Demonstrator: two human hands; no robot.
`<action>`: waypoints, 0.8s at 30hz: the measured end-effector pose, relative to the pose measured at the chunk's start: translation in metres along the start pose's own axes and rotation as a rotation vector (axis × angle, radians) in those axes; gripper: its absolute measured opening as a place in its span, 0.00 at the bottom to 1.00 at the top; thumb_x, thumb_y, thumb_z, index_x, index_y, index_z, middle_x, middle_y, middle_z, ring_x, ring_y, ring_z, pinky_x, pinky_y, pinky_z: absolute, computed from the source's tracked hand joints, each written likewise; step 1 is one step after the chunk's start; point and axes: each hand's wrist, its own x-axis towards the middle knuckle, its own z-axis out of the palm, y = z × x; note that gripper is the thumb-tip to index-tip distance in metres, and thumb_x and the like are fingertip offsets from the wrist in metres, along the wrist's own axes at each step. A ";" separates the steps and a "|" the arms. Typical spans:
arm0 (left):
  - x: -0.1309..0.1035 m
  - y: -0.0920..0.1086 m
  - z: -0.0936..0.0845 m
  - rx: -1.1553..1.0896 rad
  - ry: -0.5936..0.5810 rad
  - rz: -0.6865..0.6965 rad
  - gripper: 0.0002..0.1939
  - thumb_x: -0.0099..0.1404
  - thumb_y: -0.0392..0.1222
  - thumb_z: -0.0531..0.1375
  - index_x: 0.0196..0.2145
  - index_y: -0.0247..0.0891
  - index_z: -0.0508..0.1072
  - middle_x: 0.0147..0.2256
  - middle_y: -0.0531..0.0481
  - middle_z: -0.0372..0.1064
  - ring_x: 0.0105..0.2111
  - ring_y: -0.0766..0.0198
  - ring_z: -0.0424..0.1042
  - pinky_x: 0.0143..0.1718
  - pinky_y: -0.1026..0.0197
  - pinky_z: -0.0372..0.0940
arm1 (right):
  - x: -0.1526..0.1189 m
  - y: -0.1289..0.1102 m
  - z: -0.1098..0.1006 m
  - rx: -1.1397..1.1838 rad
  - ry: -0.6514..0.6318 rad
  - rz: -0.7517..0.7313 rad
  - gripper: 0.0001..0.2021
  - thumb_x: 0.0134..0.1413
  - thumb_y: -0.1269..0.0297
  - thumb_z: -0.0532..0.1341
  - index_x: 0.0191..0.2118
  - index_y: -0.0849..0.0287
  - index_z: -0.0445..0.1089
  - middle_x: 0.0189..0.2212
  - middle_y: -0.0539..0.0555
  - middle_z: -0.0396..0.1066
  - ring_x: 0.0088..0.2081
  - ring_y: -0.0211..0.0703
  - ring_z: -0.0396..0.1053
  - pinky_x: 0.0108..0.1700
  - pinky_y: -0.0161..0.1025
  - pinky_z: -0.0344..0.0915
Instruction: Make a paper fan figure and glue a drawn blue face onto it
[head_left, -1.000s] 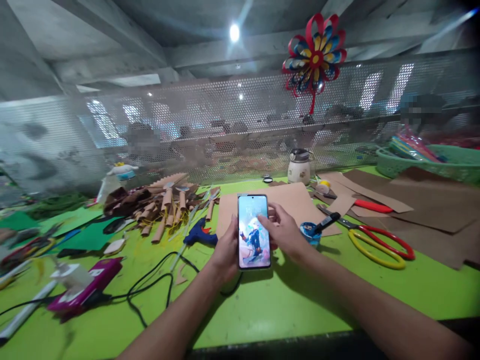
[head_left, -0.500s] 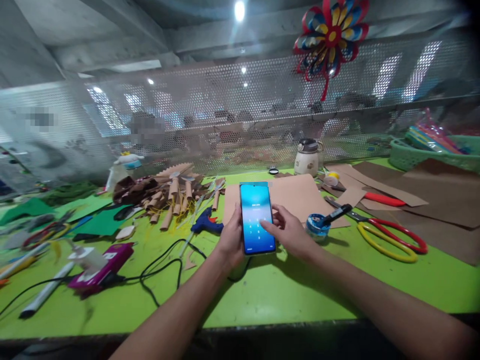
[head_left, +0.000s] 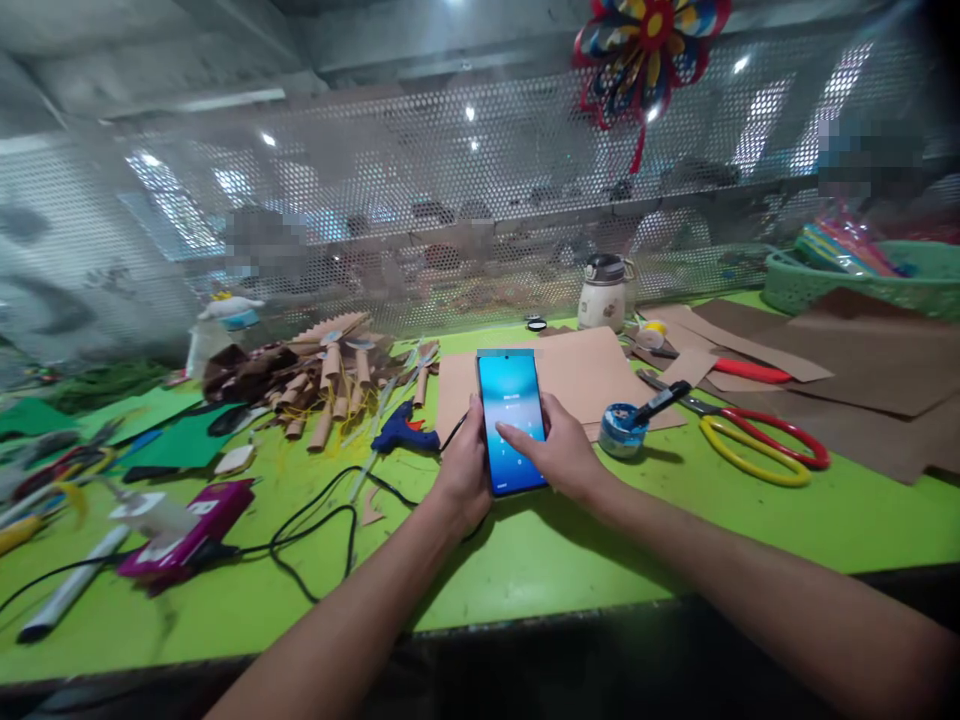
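Note:
A smartphone [head_left: 514, 452] with a lit blue screen and a number keypad is held upright over the green table. My left hand [head_left: 466, 468] wraps its left edge and lower corner. On the other side, my right hand [head_left: 568, 450] grips the right edge, its thumb stretched over the keypad; its other fingers are mostly hidden behind the phone. Beyond the phone lies a sheet of tan paper [head_left: 581, 365]. To the left is a blue glue gun [head_left: 405, 432]; to the right stands a small blue jar [head_left: 622, 432] with a black marker [head_left: 664, 402] across its top.
Scissors with red and yellow handles [head_left: 765, 445] lie right, near brown paper sheets [head_left: 847, 345]. A magenta power strip [head_left: 187, 540] and black cable [head_left: 311, 540] occupy the left. Cardboard rolls [head_left: 330, 395], a white bottle [head_left: 602, 300] and a green basket [head_left: 795, 285] stand farther back.
My right thumb has moved leftward across the phone's keypad, and the right hand has closed in on the phone's edge. The view has shifted slightly; my left hand keeps its hold.

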 end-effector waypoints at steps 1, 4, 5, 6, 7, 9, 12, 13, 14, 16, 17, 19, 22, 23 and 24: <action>0.000 0.001 0.000 -0.001 0.004 -0.002 0.26 0.70 0.55 0.49 0.54 0.32 0.70 0.46 0.37 0.73 0.44 0.50 0.75 0.48 0.50 0.68 | 0.000 0.001 -0.001 0.031 -0.022 0.002 0.25 0.46 0.53 0.66 0.48 0.59 0.64 0.43 0.59 0.72 0.43 0.50 0.70 0.45 0.46 0.65; 0.000 0.005 0.001 -0.006 0.011 -0.013 0.29 0.70 0.56 0.46 0.53 0.30 0.70 0.45 0.35 0.74 0.43 0.49 0.75 0.48 0.48 0.68 | 0.001 0.002 -0.007 0.135 -0.111 0.030 0.24 0.51 0.52 0.63 0.51 0.59 0.64 0.36 0.55 0.73 0.35 0.45 0.71 0.36 0.42 0.67; 0.000 0.007 0.001 -0.009 0.014 -0.020 0.29 0.71 0.57 0.46 0.54 0.30 0.70 0.44 0.35 0.74 0.43 0.49 0.75 0.47 0.48 0.68 | 0.001 0.001 -0.009 0.168 -0.144 0.041 0.23 0.53 0.51 0.61 0.51 0.59 0.64 0.32 0.54 0.72 0.32 0.43 0.70 0.33 0.40 0.67; 0.000 0.009 0.001 -0.011 0.015 -0.027 0.29 0.71 0.57 0.45 0.54 0.30 0.69 0.44 0.35 0.74 0.43 0.49 0.75 0.47 0.47 0.68 | 0.001 0.001 -0.012 0.199 -0.176 0.051 0.22 0.54 0.51 0.60 0.50 0.60 0.65 0.30 0.53 0.71 0.30 0.42 0.69 0.31 0.40 0.66; 0.001 0.010 0.001 -0.013 0.020 -0.031 0.29 0.71 0.56 0.45 0.54 0.31 0.69 0.44 0.36 0.74 0.42 0.49 0.76 0.46 0.47 0.69 | 0.001 0.000 -0.015 0.226 -0.206 0.059 0.21 0.56 0.51 0.59 0.50 0.60 0.66 0.28 0.52 0.71 0.29 0.42 0.69 0.31 0.39 0.66; 0.001 0.012 0.001 -0.011 0.034 -0.033 0.28 0.71 0.56 0.45 0.54 0.31 0.69 0.44 0.36 0.75 0.41 0.49 0.76 0.46 0.46 0.69 | 0.001 -0.003 -0.019 0.266 -0.255 0.070 0.19 0.56 0.52 0.59 0.48 0.59 0.68 0.28 0.52 0.71 0.31 0.42 0.69 0.32 0.40 0.66; 0.000 0.014 0.002 0.003 0.056 -0.043 0.29 0.71 0.56 0.44 0.54 0.29 0.69 0.43 0.35 0.75 0.40 0.49 0.76 0.45 0.47 0.69 | 0.000 -0.005 -0.023 0.302 -0.313 0.086 0.17 0.54 0.57 0.62 0.48 0.58 0.70 0.31 0.53 0.72 0.34 0.43 0.70 0.37 0.42 0.67; 0.000 0.015 0.002 0.009 0.060 -0.048 0.30 0.71 0.56 0.44 0.54 0.28 0.69 0.42 0.34 0.75 0.40 0.49 0.76 0.44 0.47 0.70 | 0.000 -0.005 -0.023 0.317 -0.334 0.091 0.16 0.53 0.59 0.63 0.47 0.57 0.70 0.32 0.53 0.73 0.35 0.43 0.70 0.39 0.43 0.67; -0.001 0.016 0.002 0.012 0.057 -0.056 0.31 0.71 0.56 0.43 0.54 0.27 0.69 0.42 0.33 0.75 0.40 0.48 0.77 0.44 0.47 0.70 | 0.000 -0.004 -0.024 0.331 -0.355 0.094 0.16 0.51 0.61 0.64 0.47 0.56 0.70 0.33 0.53 0.73 0.36 0.44 0.70 0.41 0.44 0.67; -0.003 0.017 0.002 0.007 0.044 -0.074 0.32 0.71 0.56 0.42 0.53 0.26 0.69 0.41 0.32 0.75 0.39 0.48 0.77 0.43 0.47 0.70 | 0.001 -0.003 -0.024 0.349 -0.382 0.098 0.16 0.49 0.64 0.64 0.46 0.55 0.70 0.34 0.53 0.74 0.37 0.44 0.71 0.42 0.45 0.67; -0.003 0.017 0.003 0.001 0.037 -0.083 0.32 0.71 0.56 0.42 0.53 0.26 0.69 0.41 0.32 0.75 0.39 0.48 0.77 0.43 0.47 0.70 | 0.001 -0.002 -0.024 0.349 -0.388 0.098 0.16 0.49 0.65 0.65 0.46 0.54 0.70 0.34 0.52 0.74 0.37 0.45 0.71 0.42 0.46 0.68; -0.004 0.018 0.003 -0.009 0.034 -0.092 0.32 0.71 0.57 0.42 0.53 0.26 0.70 0.40 0.32 0.75 0.39 0.48 0.77 0.42 0.47 0.70 | 0.001 -0.001 -0.025 0.336 -0.387 0.097 0.17 0.48 0.67 0.65 0.46 0.54 0.70 0.33 0.52 0.74 0.36 0.45 0.71 0.41 0.46 0.68; -0.004 0.018 0.005 -0.008 0.052 -0.085 0.32 0.71 0.56 0.43 0.52 0.26 0.70 0.40 0.32 0.75 0.39 0.48 0.77 0.43 0.48 0.70 | 0.001 -0.002 -0.025 0.319 -0.376 0.083 0.15 0.49 0.65 0.65 0.45 0.55 0.70 0.32 0.52 0.73 0.36 0.45 0.70 0.39 0.44 0.68; -0.004 0.017 0.005 -0.008 0.056 -0.081 0.31 0.71 0.56 0.43 0.52 0.26 0.70 0.40 0.33 0.75 0.39 0.48 0.77 0.43 0.48 0.70 | 0.001 -0.002 -0.025 0.311 -0.368 0.074 0.13 0.50 0.64 0.64 0.44 0.55 0.70 0.32 0.52 0.73 0.35 0.44 0.70 0.39 0.44 0.68; -0.004 0.017 0.006 -0.010 0.059 -0.077 0.31 0.72 0.56 0.43 0.52 0.27 0.70 0.40 0.33 0.75 0.39 0.49 0.77 0.43 0.48 0.70 | 0.001 -0.002 -0.025 0.299 -0.358 0.065 0.11 0.52 0.62 0.63 0.42 0.55 0.71 0.30 0.52 0.72 0.34 0.43 0.69 0.37 0.43 0.67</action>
